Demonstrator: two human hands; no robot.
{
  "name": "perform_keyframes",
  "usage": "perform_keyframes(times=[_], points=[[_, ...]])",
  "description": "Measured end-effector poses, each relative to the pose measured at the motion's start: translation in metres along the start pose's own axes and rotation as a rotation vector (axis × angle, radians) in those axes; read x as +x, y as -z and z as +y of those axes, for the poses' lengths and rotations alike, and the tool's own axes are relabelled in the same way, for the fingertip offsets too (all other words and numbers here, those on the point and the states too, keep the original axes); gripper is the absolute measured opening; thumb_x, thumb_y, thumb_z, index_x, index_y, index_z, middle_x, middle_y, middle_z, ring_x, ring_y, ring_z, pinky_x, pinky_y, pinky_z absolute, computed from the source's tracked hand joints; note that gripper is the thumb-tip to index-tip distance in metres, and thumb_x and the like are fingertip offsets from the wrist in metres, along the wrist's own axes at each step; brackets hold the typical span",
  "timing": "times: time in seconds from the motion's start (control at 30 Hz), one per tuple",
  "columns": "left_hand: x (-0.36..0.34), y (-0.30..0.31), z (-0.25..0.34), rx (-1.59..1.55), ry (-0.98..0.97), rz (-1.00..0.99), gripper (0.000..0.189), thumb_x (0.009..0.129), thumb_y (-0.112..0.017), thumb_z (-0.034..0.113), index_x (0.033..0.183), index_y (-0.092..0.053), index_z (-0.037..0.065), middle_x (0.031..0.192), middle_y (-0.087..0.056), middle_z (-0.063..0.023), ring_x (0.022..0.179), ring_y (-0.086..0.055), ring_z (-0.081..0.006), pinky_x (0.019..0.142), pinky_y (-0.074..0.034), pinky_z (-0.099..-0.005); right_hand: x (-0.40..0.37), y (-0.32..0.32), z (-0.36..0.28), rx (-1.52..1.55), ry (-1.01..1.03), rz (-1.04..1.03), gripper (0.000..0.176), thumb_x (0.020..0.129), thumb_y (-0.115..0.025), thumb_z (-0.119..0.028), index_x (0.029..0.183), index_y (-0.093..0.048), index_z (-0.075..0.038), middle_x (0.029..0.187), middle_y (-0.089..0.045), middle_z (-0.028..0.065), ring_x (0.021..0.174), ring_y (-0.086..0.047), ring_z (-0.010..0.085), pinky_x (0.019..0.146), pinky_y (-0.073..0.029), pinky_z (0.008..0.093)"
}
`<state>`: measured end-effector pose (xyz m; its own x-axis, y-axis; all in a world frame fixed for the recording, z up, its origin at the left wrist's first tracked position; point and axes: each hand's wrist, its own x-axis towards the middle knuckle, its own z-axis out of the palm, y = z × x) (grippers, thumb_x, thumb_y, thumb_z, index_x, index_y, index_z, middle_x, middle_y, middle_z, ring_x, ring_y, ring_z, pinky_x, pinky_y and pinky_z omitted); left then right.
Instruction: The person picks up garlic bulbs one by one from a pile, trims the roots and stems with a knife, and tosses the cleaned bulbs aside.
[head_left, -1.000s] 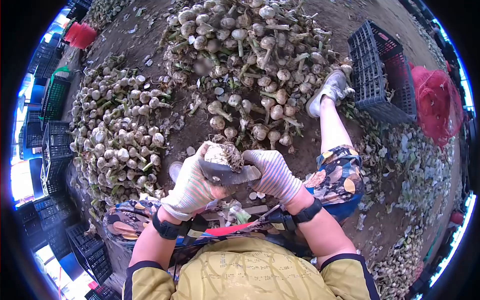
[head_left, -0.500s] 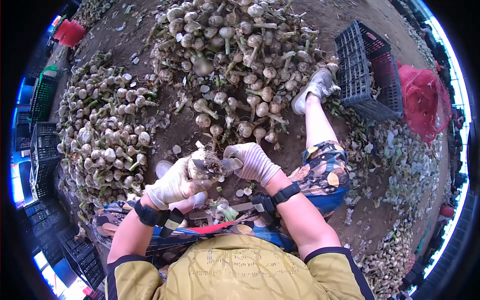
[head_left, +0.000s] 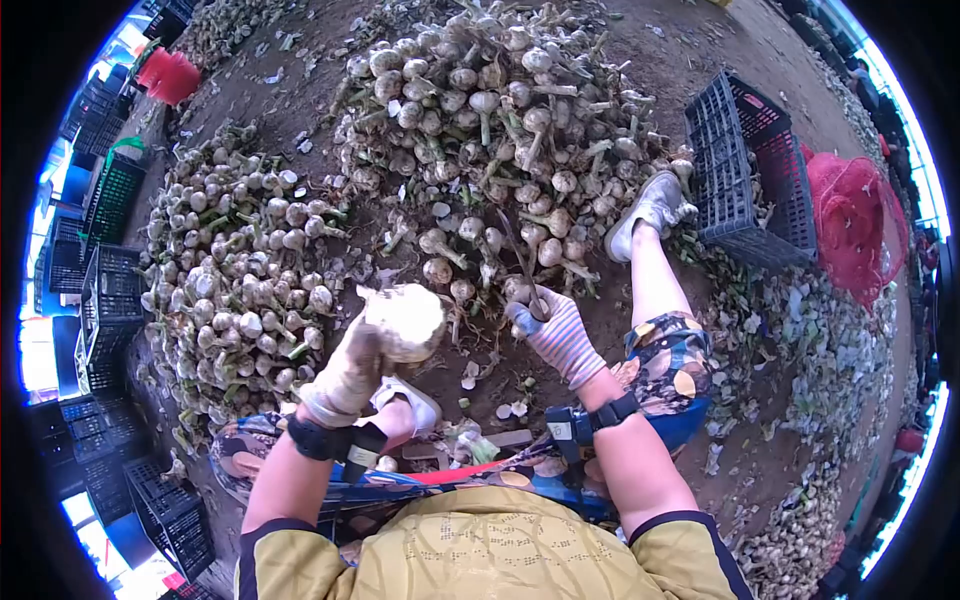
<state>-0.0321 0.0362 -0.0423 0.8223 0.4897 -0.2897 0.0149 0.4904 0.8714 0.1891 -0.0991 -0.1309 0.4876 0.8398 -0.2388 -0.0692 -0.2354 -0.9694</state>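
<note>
My left hand (head_left: pixel 347 372), in a pale work glove, is wrapped round a large garlic bulb (head_left: pixel 408 322) whose bright white face is turned up. In my right hand (head_left: pixel 562 338), gloved in a striped knit, is a knife (head_left: pixel 523 256) with a thin, dark, curved blade pointing away from me. The blade is apart from the bulb, above loose garlic on the ground. Straight ahead rises a heap of garlic (head_left: pixel 490 100) with stalks and roots attached. To the left lies a spread of garlic bulbs with stems (head_left: pixel 235 270).
A black plastic crate (head_left: pixel 722 165) stands right of my outstretched foot, beside a red mesh bag (head_left: pixel 855 225). Garlic skins (head_left: pixel 800 330) litter the right side. More crates (head_left: pixel 110 295) line the left edge, with a red container (head_left: pixel 168 76) farther back.
The knife has come away from the bulb's root end and moved right with my right hand. The dirty, rooty face now shows white. My view has shifted slightly.
</note>
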Motion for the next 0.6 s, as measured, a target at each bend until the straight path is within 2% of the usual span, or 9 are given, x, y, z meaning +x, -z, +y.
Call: perform_keyframes(times=[0.03, 0.17, 0.23, 0.27, 0.37, 0.43, 0.5, 0.53, 0.6], points=[[0.0, -0.007, 0.0, 0.082, 0.016, 0.065, 0.085, 0.075, -0.059, 0.063, 0.132, -0.036, 0.004, 0.117, -0.054, -0.0068, 0.101, -0.054, -0.0153, 0.082, -0.045, -0.0278, -0.003, -0.005, -0.001, 0.12, 0.092, -0.032, 0.018, 0.083, -0.066, -0.025, 0.087, -0.06, -0.008, 0.066, -0.052, -0.0052, 0.052, -0.046, 0.0037, 0.048, -0.038, 0.0185], [0.015, -0.041, 0.01, -0.045, -0.006, 0.044, 0.074, 0.078, -0.067, 0.034, 0.135, -0.032, 0.004, 0.131, -0.042, -0.0106, 0.122, -0.042, -0.0227, 0.102, -0.034, -0.035, -0.025, -0.01, -0.056, 0.601, -0.292, -0.257, 0.054, 0.084, -0.056, -0.053, 0.11, -0.055, -0.007, 0.075, -0.055, -0.0044, 0.051, -0.039, 0.0011, 0.043, -0.03, 0.0177], [0.027, -0.042, 0.007, 0.137, -0.046, -0.161, 0.072, 0.075, -0.066, 0.021, 0.136, -0.031, 0.005, 0.136, -0.037, -0.0094, 0.126, -0.036, -0.023, 0.105, -0.029, -0.0351, -0.027, -0.015, -0.069, 0.778, -0.253, -0.326, 0.062, 0.084, -0.051, -0.058, 0.118, -0.051, -0.005, 0.087, -0.058, 0.0001, 0.062, -0.049, 0.0038, 0.053, -0.04, 0.0172], [0.034, -0.048, 0.001, 0.381, -0.241, -0.175, 0.077, 0.07, -0.065, 0.016, 0.137, -0.03, 0.005, 0.139, -0.033, -0.0076, 0.127, -0.035, -0.0226, 0.105, -0.029, -0.0344, -0.026, -0.018, -0.068, 0.731, -0.17, -0.264, 0.062, 0.083, -0.056, -0.053, 0.12, -0.049, -0.004, 0.099, -0.059, 0.0046, 0.082, -0.056, 0.0087, 0.073, -0.046, 0.0219], [0.035, -0.061, -0.002, -0.05, -0.218, 0.1, 0.073, 0.075, -0.064, 0.015, 0.139, -0.029, 0.007, 0.141, -0.029, -0.0074, 0.126, -0.037, -0.0213, 0.102, -0.032, -0.0357, -0.023, -0.016, -0.073, 0.609, 0.019, -0.284, 0.059, 0.081, -0.066, -0.041, 0.122, -0.048, -0.003, 0.103, -0.059, 0.0053, 0.095, -0.055, 0.0129, 0.087, -0.044, 0.0279], [0.032, -0.06, -0.001, -0.374, -0.161, 0.222, 0.057, 0.081, -0.063, 0.015, 0.132, -0.039, 0.005, 0.13, -0.044, -0.0091, 0.113, -0.05, -0.0182, 0.093, -0.042, -0.0327, -0.027, -0.019, -0.072, 0.616, -0.011, -0.261, 0.053, 0.077, -0.073, -0.028, 0.118, -0.051, -0.002, 0.103, -0.06, 0.0051, 0.095, -0.054, 0.0111, 0.085, -0.044, 0.0271], [0.036, -0.048, -0.009, -0.36, 0.248, 0.088, 0.042, 0.083, -0.065, 0.018, 0.119, -0.049, 0.003, 0.109, -0.058, -0.0072, 0.093, -0.059, -0.0136, 0.079, -0.048, -0.0274, -0.023, -0.025, -0.053, 0.303, 0.272, -0.246, 0.045, 0.077, -0.073, -0.022, 0.113, -0.055, -0.002, 0.101, -0.06, 0.0054, 0.092, -0.054, 0.0095, 0.082, -0.044, 0.0248], [0.034, -0.056, -0.008, -0.255, 0.187, 0.183, 0.028, 0.083, -0.063, 0.014, 0.108, -0.055, 0.002, 0.093, -0.062, -0.0041, 0.08, -0.059, -0.0103, 0.069, -0.05, -0.0233, -0.027, -0.019, -0.063, 0.162, 0.278, -0.215, 0.04, 0.078, -0.073, -0.023, 0.107, -0.058, -0.001, 0.096, -0.062, 0.0059, 0.087, -0.054, 0.0077, 0.076, -0.045, 0.024], [0.03, -0.056, -0.005, 0.042, 0.061, 0.23, 0.029, 0.08, -0.062, 0.008, 0.107, -0.055, 0.001, 0.094, -0.061, -0.0048, 0.082, -0.058, -0.011, 0.07, -0.049, -0.0254, -0.027, -0.011, -0.069, 0.019, 0.266, -0.102, 0.028, 0.079, -0.07, -0.019, 0.099, -0.06, -0.002, 0.08, -0.063, 0.0034, 0.07, -0.056, 0.0093, 0.064, -0.048, 0.0267]])
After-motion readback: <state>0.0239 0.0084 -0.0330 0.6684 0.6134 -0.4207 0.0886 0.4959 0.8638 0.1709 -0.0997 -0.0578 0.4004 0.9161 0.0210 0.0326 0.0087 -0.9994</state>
